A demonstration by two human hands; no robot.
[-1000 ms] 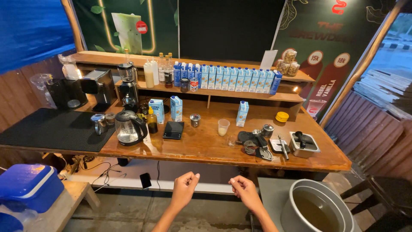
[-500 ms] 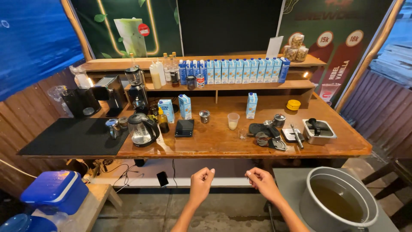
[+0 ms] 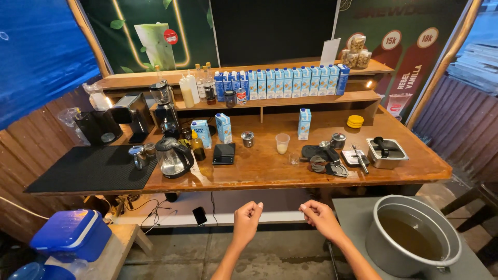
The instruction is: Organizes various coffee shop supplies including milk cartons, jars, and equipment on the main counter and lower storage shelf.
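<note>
I see an evenly lit, fairly bright scene. A small warm lamp (image 3: pixel 369 84) glows under the upper wooden shelf (image 3: pixel 290 98), and the long brown wooden worktop (image 3: pixel 270 166) shows soft sheen. Wide-angle distortion bows the edges. Shadows deepen below the worktop; focus stays sharp, no motion blur.

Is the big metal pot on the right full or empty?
Partly full: the metal pot holds murky brownish liquid below its rim, beside the right hand.
</note>
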